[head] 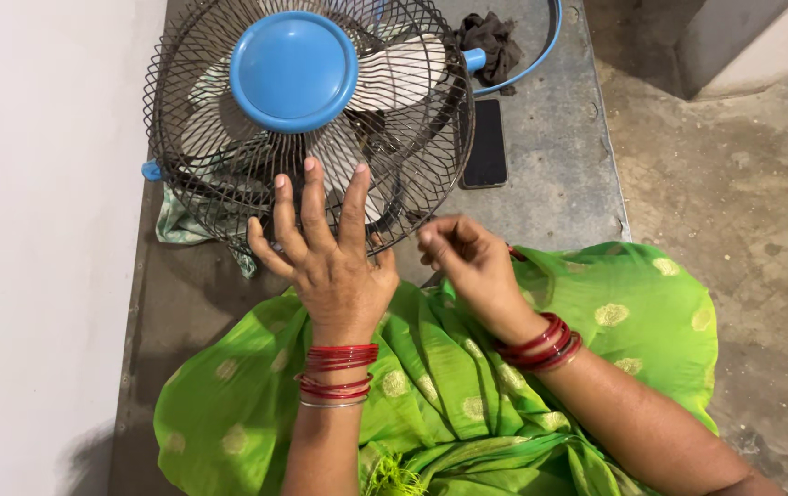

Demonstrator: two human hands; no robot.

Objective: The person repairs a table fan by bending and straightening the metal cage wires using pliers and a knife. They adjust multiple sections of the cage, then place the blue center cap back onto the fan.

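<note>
Left hand [334, 266] open, fingers spread flat against lower rim of fan guard [229, 197], steadying it. Right hand [469, 262] just beside guard's lower right edge, fingertips pinched together; cannot tell whether anything small sits between them. Fan lies face up on grey surface [550, 184] toward its far left side, blue hub [293, 69] in middle of guard. Black phone [486, 142] beside guard near right edge, dark rag [490, 41] at far edge. Judgement: keep left palm pressing so guard stays put, work pinch close to wire rim.

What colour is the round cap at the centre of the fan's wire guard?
Light blue. The round cap sits on the dark wire guard, seen best in the head view.
</note>
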